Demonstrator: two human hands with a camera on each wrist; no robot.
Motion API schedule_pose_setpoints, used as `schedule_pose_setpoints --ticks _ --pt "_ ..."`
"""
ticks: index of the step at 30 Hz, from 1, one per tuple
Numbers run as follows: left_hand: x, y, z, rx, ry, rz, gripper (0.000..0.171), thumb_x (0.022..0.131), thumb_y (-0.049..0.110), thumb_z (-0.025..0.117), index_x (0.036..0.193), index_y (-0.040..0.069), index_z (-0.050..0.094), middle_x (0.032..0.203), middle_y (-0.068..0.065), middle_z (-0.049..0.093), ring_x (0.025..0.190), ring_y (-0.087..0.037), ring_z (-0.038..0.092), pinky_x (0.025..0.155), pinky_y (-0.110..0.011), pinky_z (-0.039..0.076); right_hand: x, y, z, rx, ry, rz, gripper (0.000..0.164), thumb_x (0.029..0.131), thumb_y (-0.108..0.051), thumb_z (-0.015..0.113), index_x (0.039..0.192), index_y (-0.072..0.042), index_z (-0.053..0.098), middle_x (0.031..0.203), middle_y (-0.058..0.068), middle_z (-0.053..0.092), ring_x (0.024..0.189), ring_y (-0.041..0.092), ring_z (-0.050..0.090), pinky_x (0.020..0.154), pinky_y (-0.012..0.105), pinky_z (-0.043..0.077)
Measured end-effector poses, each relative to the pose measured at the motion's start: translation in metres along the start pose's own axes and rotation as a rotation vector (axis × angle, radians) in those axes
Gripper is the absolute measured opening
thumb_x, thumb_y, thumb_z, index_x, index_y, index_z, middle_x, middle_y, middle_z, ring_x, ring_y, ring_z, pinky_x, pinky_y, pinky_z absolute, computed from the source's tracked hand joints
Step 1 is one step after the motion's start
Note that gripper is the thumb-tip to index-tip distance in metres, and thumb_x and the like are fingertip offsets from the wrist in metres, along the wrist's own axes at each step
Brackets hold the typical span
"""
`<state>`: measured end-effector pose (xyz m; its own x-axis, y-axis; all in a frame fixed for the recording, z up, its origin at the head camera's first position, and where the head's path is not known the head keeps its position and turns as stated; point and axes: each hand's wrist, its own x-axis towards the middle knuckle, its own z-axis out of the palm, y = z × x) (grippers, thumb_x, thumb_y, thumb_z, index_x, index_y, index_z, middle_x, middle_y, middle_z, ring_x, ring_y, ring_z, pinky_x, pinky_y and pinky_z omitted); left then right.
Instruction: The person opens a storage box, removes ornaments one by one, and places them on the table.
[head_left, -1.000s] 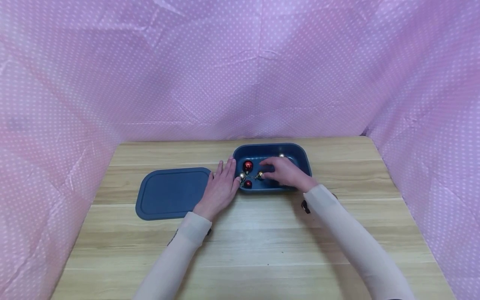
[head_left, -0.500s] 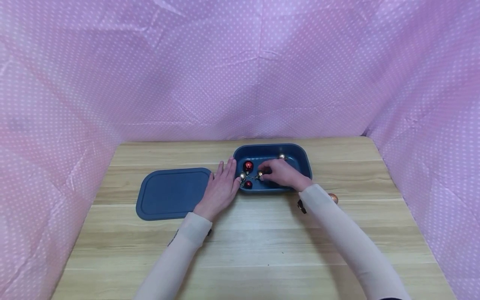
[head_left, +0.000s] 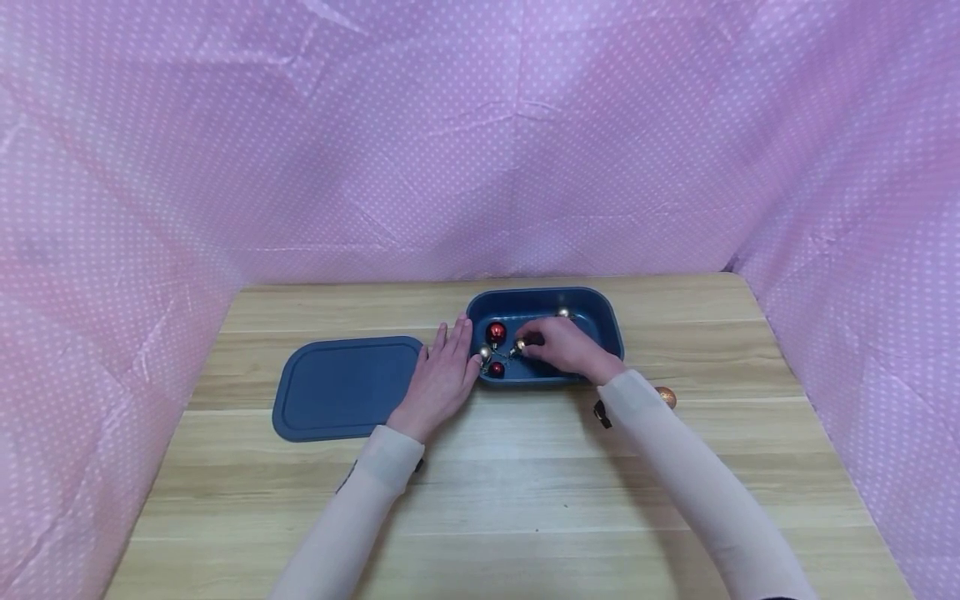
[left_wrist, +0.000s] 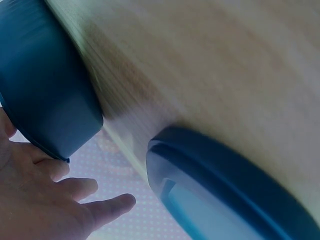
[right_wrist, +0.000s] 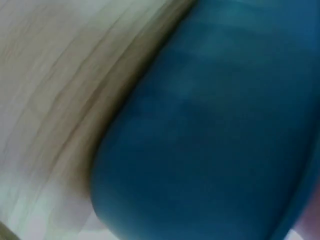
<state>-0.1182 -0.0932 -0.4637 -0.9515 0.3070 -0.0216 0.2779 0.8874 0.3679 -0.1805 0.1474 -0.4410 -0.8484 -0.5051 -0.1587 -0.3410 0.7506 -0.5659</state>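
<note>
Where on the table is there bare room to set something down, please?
The broadest bare patch is the near table between the left sleeve and right sleeve. Another lies right of the box, beyond the copper ball. Crowded: the box's left end, with several ornaments, and the gap between lid and box, where the left hand rests.

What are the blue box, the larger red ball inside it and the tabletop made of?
Blue box: probably plastic, or coated metal; its walls look smooth with a soft sheen.
Larger red ball: glossy plastic or glass, going by its bright highlight.
Tabletop: wood or wood-look laminate, from its pale streaked grain.
</note>
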Motion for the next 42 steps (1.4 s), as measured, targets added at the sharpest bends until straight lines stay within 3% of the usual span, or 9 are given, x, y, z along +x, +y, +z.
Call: schedule_pose_setpoints --ticks 4,10,18,25,32,42 --pt "0.0 -0.001 0.002 -0.001 0.006 -0.001 0.065 0.112 0.039 0.036 0.167 0.009 0.016 0.173 -0.005 0.01 0.158 -0.037 0.014 0.119 -0.067 0.023 -0.006 -0.004 -0.004 0.037 0.047 -0.006 0.03 0.099 -0.015 0.072 0.127 -0.005 0.073 0.128 0.011 0.071 0.123 0.027 0.063 0.109 0.047 0.047" --pt "0.001 0.0 0.003 -0.013 0.002 -0.002 0.066 0.112 0.039 0.037 0.167 0.009 0.016 0.174 -0.005 0.009 0.158 -0.037 0.012 0.119 -0.067 0.022 -0.022 -0.009 -0.01 0.074 0.114 -0.025 0.032 0.1 -0.019 0.072 0.128 -0.005 0.072 0.124 0.009 0.073 0.112 0.023 0.067 0.1 0.044 0.054" --pt "0.0 0.0 0.003 -0.029 -0.009 -0.004 0.066 0.112 0.04 0.035 0.167 0.009 0.014 0.173 -0.004 0.007 0.158 -0.036 0.01 0.121 -0.066 0.02 -0.048 -0.011 -0.016 0.154 0.2 -0.03 0.035 0.099 -0.021 0.073 0.13 -0.005 0.071 0.126 0.012 0.071 0.083 0.023 0.071 0.067 0.033 0.06" --pt "-0.001 0.001 0.002 -0.036 -0.01 -0.005 0.066 0.113 0.04 0.033 0.167 0.009 0.014 0.173 -0.005 0.007 0.158 -0.037 0.011 0.12 -0.067 0.019 -0.066 -0.009 -0.019 0.161 0.287 -0.049 0.032 0.098 -0.022 0.075 0.127 -0.009 0.073 0.127 0.009 0.071 0.116 0.027 0.067 0.099 0.051 0.054" --pt "0.0 0.0 0.003 -0.039 0.0 -0.004 0.065 0.113 0.04 0.032 0.167 0.009 0.013 0.173 -0.004 0.007 0.158 -0.037 0.011 0.12 -0.067 0.021 -0.081 -0.007 -0.023 0.196 0.337 -0.063 0.034 0.098 -0.022 0.074 0.128 -0.005 0.072 0.126 0.011 0.071 0.121 0.031 0.065 0.102 0.055 0.051" --pt "0.0 -0.001 0.004 -0.055 0.004 -0.007 0.066 0.112 0.039 0.036 0.167 0.01 0.014 0.173 -0.004 0.008 0.158 -0.037 0.012 0.12 -0.067 0.02 -0.104 0.001 -0.025 0.206 0.396 -0.024 0.031 0.097 -0.023 0.075 0.126 -0.01 0.074 0.124 0.007 0.072 0.119 0.03 0.064 0.1 0.056 0.05"
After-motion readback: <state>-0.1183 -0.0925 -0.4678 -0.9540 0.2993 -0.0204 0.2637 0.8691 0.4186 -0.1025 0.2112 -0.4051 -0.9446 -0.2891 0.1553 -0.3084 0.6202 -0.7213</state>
